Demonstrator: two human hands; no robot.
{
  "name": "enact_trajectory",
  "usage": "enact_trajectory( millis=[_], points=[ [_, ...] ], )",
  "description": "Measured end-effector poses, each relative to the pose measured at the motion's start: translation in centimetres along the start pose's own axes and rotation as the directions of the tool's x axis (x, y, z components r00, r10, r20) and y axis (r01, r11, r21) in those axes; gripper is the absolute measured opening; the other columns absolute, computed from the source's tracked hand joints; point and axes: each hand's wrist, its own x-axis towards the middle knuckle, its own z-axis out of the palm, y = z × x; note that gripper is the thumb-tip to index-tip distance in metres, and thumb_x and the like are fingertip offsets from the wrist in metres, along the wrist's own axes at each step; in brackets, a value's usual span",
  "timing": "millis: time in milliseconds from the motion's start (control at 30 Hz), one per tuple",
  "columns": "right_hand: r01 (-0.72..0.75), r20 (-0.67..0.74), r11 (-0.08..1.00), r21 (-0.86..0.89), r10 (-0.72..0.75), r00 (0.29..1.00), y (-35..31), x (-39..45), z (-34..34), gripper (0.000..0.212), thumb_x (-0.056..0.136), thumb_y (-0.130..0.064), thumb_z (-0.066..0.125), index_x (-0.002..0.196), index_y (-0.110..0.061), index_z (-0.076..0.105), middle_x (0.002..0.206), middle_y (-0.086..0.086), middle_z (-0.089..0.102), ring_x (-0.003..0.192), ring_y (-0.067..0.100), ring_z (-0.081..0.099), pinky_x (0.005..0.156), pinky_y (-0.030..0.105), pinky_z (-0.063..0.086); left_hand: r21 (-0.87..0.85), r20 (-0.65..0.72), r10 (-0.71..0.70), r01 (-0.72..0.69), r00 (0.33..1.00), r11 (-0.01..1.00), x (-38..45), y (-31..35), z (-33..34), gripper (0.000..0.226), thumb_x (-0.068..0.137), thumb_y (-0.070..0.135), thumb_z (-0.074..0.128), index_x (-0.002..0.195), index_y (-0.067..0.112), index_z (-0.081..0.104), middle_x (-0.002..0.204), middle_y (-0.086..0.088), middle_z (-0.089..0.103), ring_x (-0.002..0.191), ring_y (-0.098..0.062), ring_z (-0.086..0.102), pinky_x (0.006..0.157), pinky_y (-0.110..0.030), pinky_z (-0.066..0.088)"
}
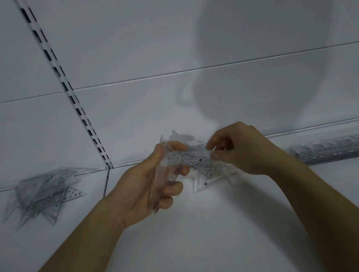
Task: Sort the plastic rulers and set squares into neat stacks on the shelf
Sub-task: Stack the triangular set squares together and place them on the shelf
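Above the white shelf (pixel 214 236), the left hand (pixel 144 186) gripped a bunch of clear plastic set squares (pixel 193 166); the right hand (pixel 240 149) pinched their right end. A loose heap of clear triangles (pixel 43 194) lay far left, stacked clear rulers (pixel 346 147) far right.

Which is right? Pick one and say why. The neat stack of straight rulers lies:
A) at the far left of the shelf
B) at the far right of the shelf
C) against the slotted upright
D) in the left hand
B: the neat stack of rulers lies flat at the shelf's far right, beyond the right hand; the left side holds a loose pile of set squares.
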Motion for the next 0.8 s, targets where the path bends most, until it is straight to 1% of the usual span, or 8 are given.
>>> enact_trajectory(
  millis=[100, 200, 267, 367, 500, 600, 667, 800],
  points=[
    [0.04, -0.041, 0.947, 0.318, -0.029, 0.999, -0.7, -0.2, -0.7, 0.014, 0.093, -0.009, 0.067, 0.093, -0.019, 0.077, 0.076, -0.007, 0.072, 0.063, 0.007, 0.063, 0.061, 0.028, 0.053, -0.028, 0.038, 0.024, -0.023, 0.999, 0.999, 0.1, -0.1, 0.0, 0.04, 0.102, 0.052, 0.032, 0.125, 0.03, 0.056, 0.101, -0.009, 0.052, 0.064, -0.017, 0.047, 0.054, -0.028, 0.049],
    [0.066, -0.041, 0.754, 0.654, -0.051, 0.998, -1.4, -0.6, -1.3, 0.016, 0.098, -0.002, 0.059, 0.103, -0.011, 0.071, 0.077, 0.003, 0.066, 0.069, 0.02, 0.063, 0.064, 0.03, 0.053, -0.068, 0.05, 0.008, -0.005, 0.999, 0.998, 0.1, -0.2, 0.0, 0.041, 0.102, 0.051, 0.032, 0.124, 0.028, 0.057, 0.102, -0.011, 0.055, 0.068, -0.021, 0.052, 0.061, -0.036, 0.053],
    [0.071, -0.046, 0.628, 0.775, -0.056, 0.997, -1.6, -0.7, -1.4, 0.024, 0.098, 0.003, 0.056, 0.115, -0.011, 0.066, 0.078, 0.007, 0.062, 0.07, 0.024, 0.063, 0.065, 0.031, 0.052, -0.084, 0.056, 0.007, -0.002, 0.998, 0.996, 0.2, -0.3, 0.0, 0.042, 0.101, 0.052, 0.035, 0.125, 0.027, 0.058, 0.102, -0.011, 0.058, 0.071, -0.023, 0.056, 0.065, -0.039, 0.055],
    [0.139, -0.129, 0.578, 0.804, -0.057, 0.99, -1.9, -0.8, -1.2, 0.03, 0.098, 0.004, 0.055, 0.123, -0.01, 0.063, 0.081, 0.009, 0.058, 0.071, 0.026, 0.064, 0.068, 0.034, 0.055, -0.119, 0.059, 0.022, -0.015, 0.998, 0.993, 0.4, -0.4, -0.1, 0.046, 0.096, 0.051, 0.043, 0.13, 0.023, 0.058, 0.112, -0.016, 0.062, 0.087, -0.031, 0.066, 0.076, -0.045, 0.057],
    [0.313, -0.322, 0.564, 0.764, -0.088, 0.943, -2.9, -1.2, -0.6, 0.012, 0.096, 0.005, 0.059, 0.103, -0.005, 0.06, 0.089, 0.013, 0.061, 0.08, 0.034, 0.072, 0.073, 0.04, 0.059, -0.112, 0.028, 0.105, -0.101, 0.994, 0.989, 1.0, -0.7, -0.3, 0.05, 0.1, 0.046, 0.039, 0.143, 0.02, 0.048, 0.133, -0.025, 0.051, 0.118, -0.044, 0.059, 0.093, -0.051, 0.053],
    [0.34, -0.367, 0.595, 0.728, -0.08, 0.927, -3.9, -1.5, 0.5, 0.013, 0.091, 0.01, 0.063, 0.093, -0.001, 0.057, 0.091, 0.027, 0.065, 0.081, 0.035, 0.073, 0.073, 0.037, 0.06, -0.123, -0.043, 0.183, -0.187, 0.982, 0.975, 1.4, -0.7, -0.5, 0.046, 0.103, 0.041, 0.039, 0.146, 0.025, 0.044, 0.139, -0.025, 0.048, 0.126, -0.048, 0.053, 0.101, -0.056, 0.048],
    [0.311, -0.368, 0.578, 0.755, -0.019, 0.93, -4.3, -1.6, 1.3, 0.016, 0.088, 0.011, 0.064, 0.09, -0.002, 0.055, 0.089, 0.028, 0.064, 0.079, 0.036, 0.073, 0.07, 0.036, 0.06, -0.14, -0.079, 0.259, -0.267, 0.963, 0.953, 1.4, -0.6, -0.5, 0.046, 0.103, 0.037, 0.039, 0.147, 0.024, 0.041, 0.144, -0.025, 0.047, 0.128, -0.047, 0.052, 0.106, -0.058, 0.043],
    [0.182, -0.245, 0.347, 0.92, 0.147, 0.958, -4.6, -1.6, 2.6, 0.028, 0.088, 0.011, 0.066, 0.1, -0.01, 0.051, 0.082, 0.019, 0.063, 0.079, 0.039, 0.072, 0.076, 0.039, 0.06, -0.191, -0.15, 0.408, -0.431, 0.901, 0.882, 1.2, 0.0, -0.2, 0.037, 0.104, 0.035, 0.035, 0.138, 0.028, 0.048, 0.131, -0.02, 0.057, 0.124, -0.039, 0.058, 0.107, -0.057, 0.041]
  ],
)
